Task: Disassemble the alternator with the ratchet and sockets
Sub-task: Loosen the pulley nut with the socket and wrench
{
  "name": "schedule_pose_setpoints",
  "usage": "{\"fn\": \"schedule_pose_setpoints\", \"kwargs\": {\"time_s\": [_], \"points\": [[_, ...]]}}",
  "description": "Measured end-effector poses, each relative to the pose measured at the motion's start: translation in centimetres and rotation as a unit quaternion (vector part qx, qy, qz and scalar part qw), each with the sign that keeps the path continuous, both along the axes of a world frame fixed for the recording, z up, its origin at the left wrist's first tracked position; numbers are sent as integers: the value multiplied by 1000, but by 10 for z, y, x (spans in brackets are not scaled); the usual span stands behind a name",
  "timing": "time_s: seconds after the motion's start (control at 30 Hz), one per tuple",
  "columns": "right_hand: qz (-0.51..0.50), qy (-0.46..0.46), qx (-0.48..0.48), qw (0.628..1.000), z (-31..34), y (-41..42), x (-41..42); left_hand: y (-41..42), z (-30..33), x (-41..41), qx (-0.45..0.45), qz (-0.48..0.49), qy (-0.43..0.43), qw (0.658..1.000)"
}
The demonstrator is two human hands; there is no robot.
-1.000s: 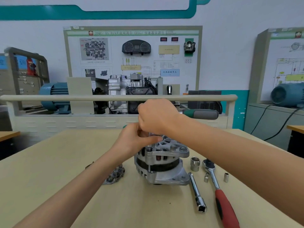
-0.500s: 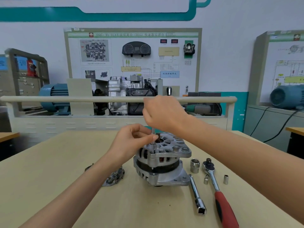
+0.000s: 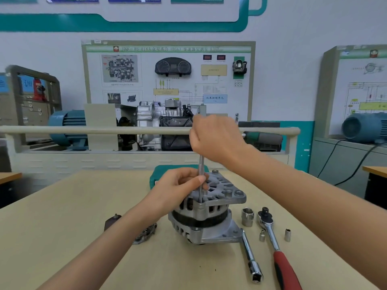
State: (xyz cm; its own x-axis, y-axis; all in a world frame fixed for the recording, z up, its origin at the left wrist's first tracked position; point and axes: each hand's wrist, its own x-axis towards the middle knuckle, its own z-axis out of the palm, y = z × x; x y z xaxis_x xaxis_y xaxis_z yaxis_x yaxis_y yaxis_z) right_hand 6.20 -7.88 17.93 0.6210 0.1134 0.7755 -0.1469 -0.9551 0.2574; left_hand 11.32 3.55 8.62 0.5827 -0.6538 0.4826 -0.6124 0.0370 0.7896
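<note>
On the table [image 3: 62,237], from left to right: one removed dark part [image 3: 144,232] lying near the left forearm; the left hand [image 3: 178,189], fingers pinching a thin vertical rod [image 3: 201,176] where it enters the alternator [image 3: 206,214], which stands upright at the table's centre; the right hand [image 3: 215,139], fingers curled round the rod's upper end, though what they enclose is hidden. Right of the alternator lie one extension bar [image 3: 250,256], one large socket [image 3: 247,217], two small sockets [image 3: 262,235] [image 3: 287,235] and one red-handled ratchet [image 3: 276,248]. Risks, as judged: a tilted pull could bind the rod in the housing, and the unclamped alternator could tip or slide into the loose sockets just beside it, causing them to roll away.
</note>
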Motion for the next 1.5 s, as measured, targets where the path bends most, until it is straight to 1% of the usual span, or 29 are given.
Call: {"fn": "schedule_pose_setpoints", "kwargs": {"time_s": [0.1,0.17,0.2,0.27,0.3,0.33,0.37,0.4,0.47,0.5,0.53,0.6,0.73,0.87,0.93,1.07,1.27,1.43,1.5], "points": [[-15,-44,38,998,13,-6,-1,-6,5,-5,-42,20,6,999],[-5,-68,97,993,16,-12,-1,-11,11,-8,-68,38,20,997],[6,-76,134,988,17,-16,-2,-13,13,-8,-68,56,9,996],[32,-54,196,979,18,-22,-4,-14,17,-6,-39,102,-65,992],[51,-12,222,974,20,-25,-7,-12,18,-5,-23,112,-105,988],[81,50,255,962,21,-29,-11,-9,19,-3,-5,117,-143,983],[117,129,296,939,23,-32,-16,-6,20,-1,16,122,-182,976],[143,214,335,906,24,-35,-21,-1,21,2,41,131,-228,964],[156,355,376,842,24,-40,-27,9,24,8,87,164,-346,920],[160,396,386,817,22,-41,-28,14,26,11,96,179,-403,892],[169,418,393,801,19,-41,-29,20,28,13,101,185,-444,871],[194,430,395,789,14,-36,-30,29,32,15,115,178,-487,847],[222,444,375,783,3,-23,-31,40,36,17,120,144,-549,815],[244,477,383,752,-13,-10,-30,46,40,13,131,130,-623,760],[269,473,402,737,-21,-7,-31,49,41,13,137,124,-641,745],[311,466,411,719,-34,-1,-30,57,40,15,142,112,-674,716],[334,461,424,704,-48,4,-23,65,36,17,149,100,-683,708],[353,467,453,672,-55,7,-25,72,35,17,147,73,-673,721],[352,474,467,658,-56,8,-26,74,37,15,159,67,-686,707]]}}
